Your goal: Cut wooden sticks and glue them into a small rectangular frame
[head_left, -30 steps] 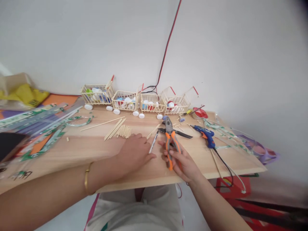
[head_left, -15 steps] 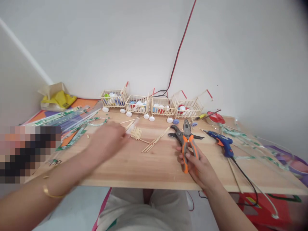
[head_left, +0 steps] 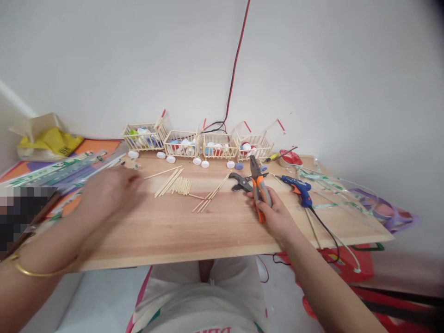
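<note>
My right hand (head_left: 272,210) is closed around the orange-and-grey handles of a pair of pliers (head_left: 259,185), whose jaws point up and away from me. Just left of these lies a dark cutting tool (head_left: 241,181), partly hidden by the pliers. My left hand (head_left: 111,192) hovers over the left side of the table with curled fingers, slightly blurred; anything inside them is hidden. To its right are long thin wooden sticks (head_left: 169,182), a row of short cut sticks (head_left: 181,186) and another bundle of long sticks (head_left: 211,193).
Several small stick-built carts (head_left: 218,145) with bottle-cap wheels line the wall. A blue glue gun (head_left: 300,188) lies right, near a red container (head_left: 290,158). Plastic strips (head_left: 83,167) and a yellow bag (head_left: 55,141) occupy the left. The table's front edge (head_left: 173,256) runs before my lap.
My left hand has moved left, away from the sticks in the middle. My right hand still grips the pliers, now turned slightly. The whole view has shifted, so the table appears further left.
</note>
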Tool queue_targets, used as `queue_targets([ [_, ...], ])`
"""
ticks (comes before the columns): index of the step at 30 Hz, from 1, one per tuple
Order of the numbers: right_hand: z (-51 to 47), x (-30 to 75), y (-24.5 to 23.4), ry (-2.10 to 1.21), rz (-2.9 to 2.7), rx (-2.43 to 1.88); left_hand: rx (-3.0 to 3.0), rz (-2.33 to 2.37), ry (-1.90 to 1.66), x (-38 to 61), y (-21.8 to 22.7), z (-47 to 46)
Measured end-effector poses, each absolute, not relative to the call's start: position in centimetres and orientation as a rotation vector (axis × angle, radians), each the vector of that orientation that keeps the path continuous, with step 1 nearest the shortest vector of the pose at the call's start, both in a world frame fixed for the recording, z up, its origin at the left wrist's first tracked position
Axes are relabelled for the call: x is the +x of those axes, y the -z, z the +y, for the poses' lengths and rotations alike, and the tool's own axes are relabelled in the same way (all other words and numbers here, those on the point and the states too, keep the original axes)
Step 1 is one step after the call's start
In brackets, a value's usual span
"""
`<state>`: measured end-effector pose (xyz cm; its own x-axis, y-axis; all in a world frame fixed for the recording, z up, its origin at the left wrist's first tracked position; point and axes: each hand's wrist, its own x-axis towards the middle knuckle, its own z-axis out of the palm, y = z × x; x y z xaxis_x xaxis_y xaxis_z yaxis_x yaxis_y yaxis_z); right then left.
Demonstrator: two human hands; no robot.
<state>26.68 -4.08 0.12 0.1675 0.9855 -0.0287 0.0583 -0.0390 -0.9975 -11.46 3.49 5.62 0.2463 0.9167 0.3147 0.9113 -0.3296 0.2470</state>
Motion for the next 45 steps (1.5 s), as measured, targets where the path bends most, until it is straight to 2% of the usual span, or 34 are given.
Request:
queue_targets([
  [1,-4.3,26.5,-0.3,-1.14,-1.081,-1.316,2.494,1.825,-0.51,-9.3,-5.6,2.8],
  [3,-5.0,26.0,-0.9,-1.31,-0.992,-1.2,2.55,1.553,-0.311,-5.2,-5.4,1.6],
  [7,-6.0,25.1,-2.2,-1.644,-0.829,-1.004,2.624,1.463,-0.124,0.0,-3.9,0.9],
  [10,-6.2,25.0,-2.3,-1.736,-0.77,-1.022,2.636,1.49,-0.104,1.1,-3.0,1.3],
  [17,-5.2,25.4,-2.6,-1.924,-0.855,-0.955,2.411,1.562,-0.41,0.6,-3.5,2.0],
  [25,-2.3,24.8,-5.1,-1.864,-1.101,-0.987,1.187,1.033,-1.068,0.8,-4.9,2.9],
  [29,-1.6,24.8,-4.9,-1.815,-1.171,-1.092,0.932,0.912,-1.112,0.8,-4.7,2.8],
  [37,-1.4,23.9,-3.8,-2.027,-1.195,-1.035,0.766,0.881,-1.169,0.3,-4.7,2.6],
  [45,-0.5,23.3,-3.8,-1.78,-1.483,-1.149,0.953,0.972,-1.185,0.2,-3.9,2.4],
])
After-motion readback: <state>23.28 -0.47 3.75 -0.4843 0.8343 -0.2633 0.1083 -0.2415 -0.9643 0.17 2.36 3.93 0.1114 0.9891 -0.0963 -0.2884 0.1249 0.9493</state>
